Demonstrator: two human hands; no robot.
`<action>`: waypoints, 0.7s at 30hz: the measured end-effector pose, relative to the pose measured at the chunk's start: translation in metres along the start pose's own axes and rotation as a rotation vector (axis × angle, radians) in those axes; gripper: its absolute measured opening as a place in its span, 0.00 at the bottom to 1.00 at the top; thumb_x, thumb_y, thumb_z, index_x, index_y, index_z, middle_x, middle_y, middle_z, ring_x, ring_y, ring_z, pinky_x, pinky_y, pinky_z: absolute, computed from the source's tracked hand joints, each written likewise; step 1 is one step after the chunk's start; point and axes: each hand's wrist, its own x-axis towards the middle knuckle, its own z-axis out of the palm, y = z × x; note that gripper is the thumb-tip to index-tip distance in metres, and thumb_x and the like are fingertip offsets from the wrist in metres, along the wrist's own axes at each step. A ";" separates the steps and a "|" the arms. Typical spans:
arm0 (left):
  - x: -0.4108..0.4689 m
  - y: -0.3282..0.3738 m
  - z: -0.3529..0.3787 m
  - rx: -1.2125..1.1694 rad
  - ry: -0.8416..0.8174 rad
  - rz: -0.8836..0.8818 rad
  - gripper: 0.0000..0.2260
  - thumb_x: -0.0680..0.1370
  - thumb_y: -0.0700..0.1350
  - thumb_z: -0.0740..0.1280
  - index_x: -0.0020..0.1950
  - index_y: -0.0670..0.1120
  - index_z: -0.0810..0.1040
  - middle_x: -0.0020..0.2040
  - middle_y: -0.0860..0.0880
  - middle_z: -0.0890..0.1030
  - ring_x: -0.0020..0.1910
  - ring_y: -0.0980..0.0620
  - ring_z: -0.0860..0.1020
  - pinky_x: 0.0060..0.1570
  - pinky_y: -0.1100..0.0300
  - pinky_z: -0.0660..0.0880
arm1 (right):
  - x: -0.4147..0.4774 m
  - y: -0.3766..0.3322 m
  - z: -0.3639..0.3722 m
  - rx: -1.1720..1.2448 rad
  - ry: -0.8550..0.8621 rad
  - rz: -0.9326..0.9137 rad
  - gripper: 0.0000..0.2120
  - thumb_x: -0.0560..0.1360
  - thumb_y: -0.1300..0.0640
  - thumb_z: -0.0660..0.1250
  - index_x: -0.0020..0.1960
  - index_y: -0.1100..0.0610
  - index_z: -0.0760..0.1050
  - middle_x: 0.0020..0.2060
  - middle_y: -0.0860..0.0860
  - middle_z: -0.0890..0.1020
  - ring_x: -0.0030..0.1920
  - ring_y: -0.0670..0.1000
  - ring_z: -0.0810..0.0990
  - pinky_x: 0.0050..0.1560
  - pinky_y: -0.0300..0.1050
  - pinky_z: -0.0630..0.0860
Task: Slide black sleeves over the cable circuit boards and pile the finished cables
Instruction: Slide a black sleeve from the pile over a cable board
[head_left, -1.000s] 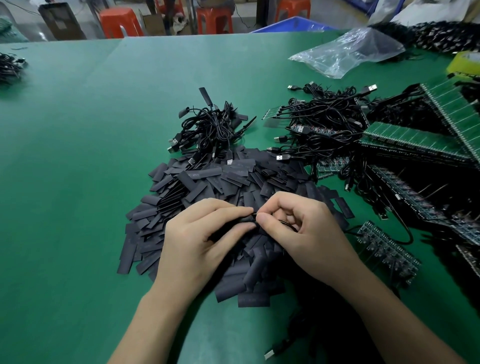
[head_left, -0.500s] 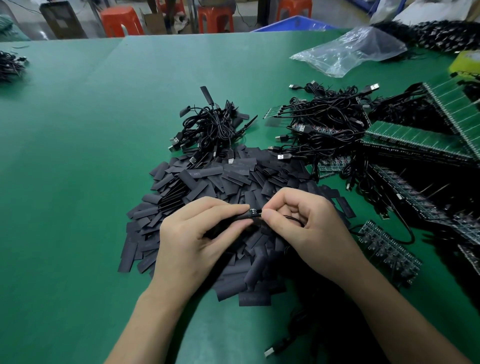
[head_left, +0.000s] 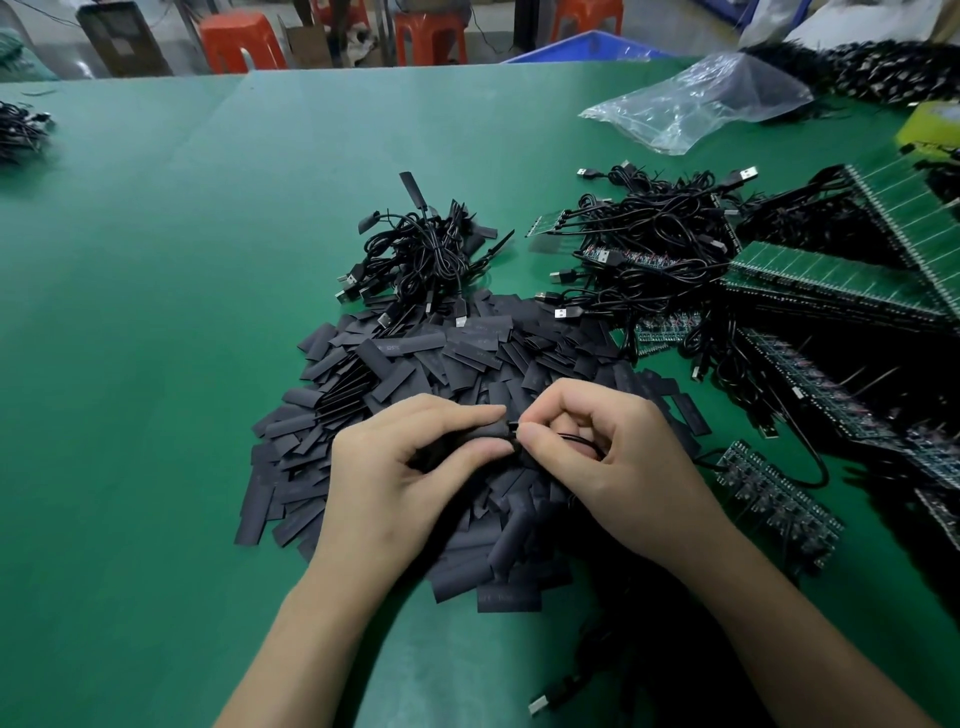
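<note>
Pinching a black sleeve (head_left: 460, 441) in the left hand (head_left: 395, 483) and the cable (head_left: 576, 440) end in the right hand (head_left: 618, 467), both just above the sleeve pile (head_left: 415, 364) on the bench (head_left: 156, 312). Light, soft, probably slippery (best gripped near the open mouth); likely easy to squash flat.

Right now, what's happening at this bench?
A person is sleeving a cable. The left hand pinches a black sleeve. The right hand pinches the cable at the sleeve's mouth, above the loose sleeve pile. How deep it sits is hidden. A pile of finished cables lies behind.
</note>
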 end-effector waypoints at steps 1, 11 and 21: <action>0.001 -0.001 0.000 -0.023 -0.013 -0.021 0.09 0.74 0.47 0.77 0.53 0.50 0.88 0.47 0.57 0.86 0.47 0.56 0.84 0.49 0.67 0.76 | 0.000 0.000 0.000 -0.020 0.014 -0.015 0.09 0.79 0.60 0.71 0.40 0.52 0.79 0.26 0.45 0.66 0.28 0.43 0.64 0.32 0.33 0.64; 0.001 0.000 0.002 -0.177 -0.027 -0.136 0.07 0.73 0.46 0.77 0.50 0.54 0.88 0.45 0.57 0.87 0.46 0.54 0.85 0.49 0.62 0.78 | 0.000 0.001 0.001 -0.063 0.023 -0.053 0.09 0.78 0.60 0.71 0.40 0.52 0.78 0.26 0.47 0.66 0.29 0.43 0.64 0.32 0.36 0.63; 0.000 0.001 0.000 -0.153 -0.048 -0.149 0.06 0.73 0.45 0.77 0.49 0.47 0.89 0.44 0.55 0.87 0.45 0.53 0.85 0.48 0.61 0.78 | 0.001 0.000 0.001 -0.158 0.009 -0.108 0.08 0.78 0.62 0.71 0.41 0.54 0.78 0.26 0.50 0.67 0.29 0.47 0.66 0.35 0.33 0.63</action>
